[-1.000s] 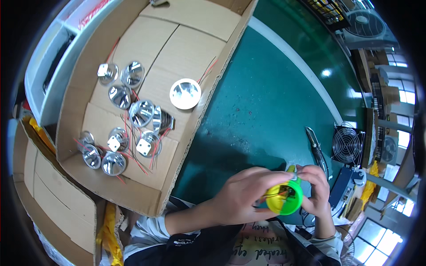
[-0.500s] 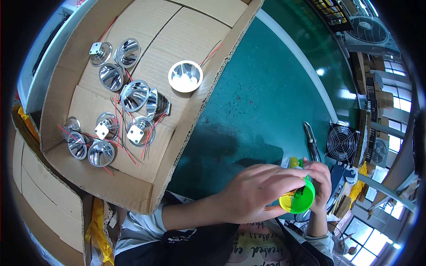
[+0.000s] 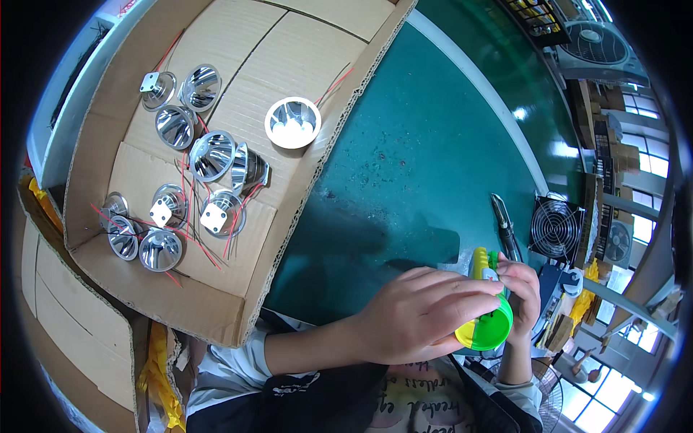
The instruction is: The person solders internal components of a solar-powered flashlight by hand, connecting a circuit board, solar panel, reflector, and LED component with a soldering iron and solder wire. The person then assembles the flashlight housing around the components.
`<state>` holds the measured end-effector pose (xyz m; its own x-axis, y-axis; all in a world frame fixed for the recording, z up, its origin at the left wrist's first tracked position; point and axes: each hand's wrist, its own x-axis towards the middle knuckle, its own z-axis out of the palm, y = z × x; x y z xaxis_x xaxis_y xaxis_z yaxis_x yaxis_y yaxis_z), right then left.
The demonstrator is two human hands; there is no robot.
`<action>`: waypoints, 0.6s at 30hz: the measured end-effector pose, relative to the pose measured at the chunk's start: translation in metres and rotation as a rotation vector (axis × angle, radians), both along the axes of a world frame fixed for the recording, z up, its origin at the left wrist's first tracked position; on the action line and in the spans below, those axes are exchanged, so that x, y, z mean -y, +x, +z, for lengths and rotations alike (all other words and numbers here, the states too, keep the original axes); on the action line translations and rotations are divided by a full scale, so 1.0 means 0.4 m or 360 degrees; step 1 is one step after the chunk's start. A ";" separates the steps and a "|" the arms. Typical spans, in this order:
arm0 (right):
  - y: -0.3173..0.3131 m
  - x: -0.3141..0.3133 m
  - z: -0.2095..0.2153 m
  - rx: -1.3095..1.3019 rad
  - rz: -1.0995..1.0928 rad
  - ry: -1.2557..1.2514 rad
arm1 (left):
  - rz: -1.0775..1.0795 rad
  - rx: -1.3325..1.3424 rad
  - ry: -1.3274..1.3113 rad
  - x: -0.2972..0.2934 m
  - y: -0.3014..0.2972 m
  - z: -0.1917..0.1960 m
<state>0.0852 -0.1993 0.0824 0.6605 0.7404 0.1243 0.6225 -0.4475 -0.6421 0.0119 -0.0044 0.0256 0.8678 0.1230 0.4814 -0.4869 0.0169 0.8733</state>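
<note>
Hands: we clamp left hand (image 3: 422,317) and right hand (image 3: 521,285) around green-yellow cup (image 3: 485,328); reflectors (image 3: 209,155) wait on cardboard (image 3: 144,281), seemingly untouched.

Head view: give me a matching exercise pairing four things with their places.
Things:
1. green and yellow cup
2. white-rimmed reflector
3. small fan
4. pliers

Places:
A. lying on the green mat just left of the fan
B. on the cardboard sheet, near its right edge
C. between both hands
D. standing at the mat's right edge

Pairs: 1-C, 2-B, 3-D, 4-A
</note>
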 end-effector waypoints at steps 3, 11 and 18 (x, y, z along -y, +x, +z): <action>0.001 0.005 -0.007 0.0018 0.0004 0.0031 | 0.0044 0.0008 0.0013 0.005 -0.002 0.004; -0.005 0.005 -0.019 0.0060 -0.0004 0.0100 | 0.0102 0.0057 -0.0032 0.011 0.002 0.014; -0.024 0.008 -0.036 -0.0081 -0.0237 0.0343 | 0.0113 0.0036 -0.0130 0.018 0.012 0.054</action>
<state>0.0756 -0.2026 0.0679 0.7695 0.5949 0.2323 0.5246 -0.3814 -0.7611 0.0168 -0.0115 0.0470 0.8447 0.2232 0.4865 -0.5088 0.0526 0.8593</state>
